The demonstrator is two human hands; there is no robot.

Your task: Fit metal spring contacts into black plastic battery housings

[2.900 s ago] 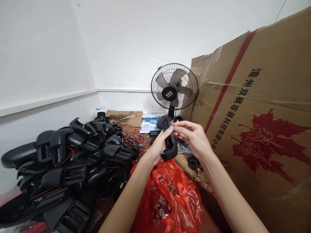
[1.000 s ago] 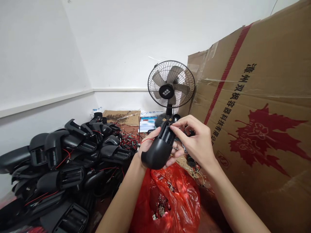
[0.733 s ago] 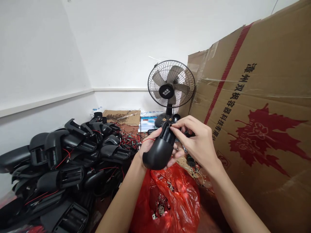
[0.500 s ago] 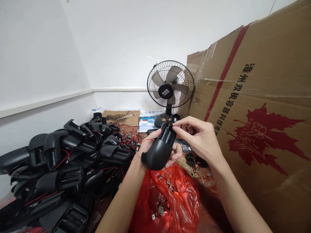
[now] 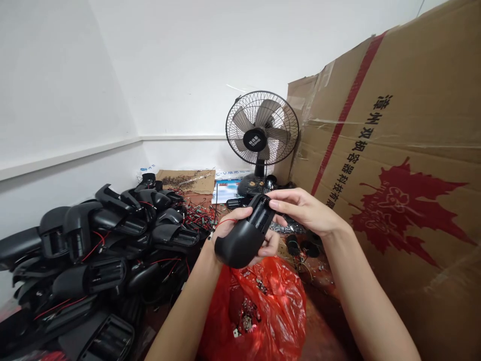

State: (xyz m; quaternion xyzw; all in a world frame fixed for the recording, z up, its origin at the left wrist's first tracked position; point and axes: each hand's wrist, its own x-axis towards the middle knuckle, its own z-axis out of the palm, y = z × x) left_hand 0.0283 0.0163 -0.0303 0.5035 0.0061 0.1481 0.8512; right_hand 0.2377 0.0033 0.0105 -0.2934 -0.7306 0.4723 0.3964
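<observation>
A black plastic housing [image 5: 239, 244] with an open battery compartment [image 5: 262, 213] is tilted in front of me, its rounded end toward me. My left hand [image 5: 228, 223] is closed around it, thumb on the near left side and fingers curled underneath. A red wire [image 5: 225, 220] runs out beside the left thumb. At the compartment's far end, the thumb and index finger of my right hand [image 5: 300, 208] press together against the edge. Whatever small part may be between those fingertips is hidden.
Similar black housings [image 5: 108, 271] are heaped at the left. Below my hands lies a red plastic bag [image 5: 285, 301] with small metal parts [image 5: 248, 316]. Behind stand a fan [image 5: 259, 135] and scattered wired parts [image 5: 199, 213]. A large cardboard box [image 5: 406, 150] borders the right.
The housing has shifted slightly left and down in view. My right hand has turned flatter, with its fingertips still at the compartment's far end.
</observation>
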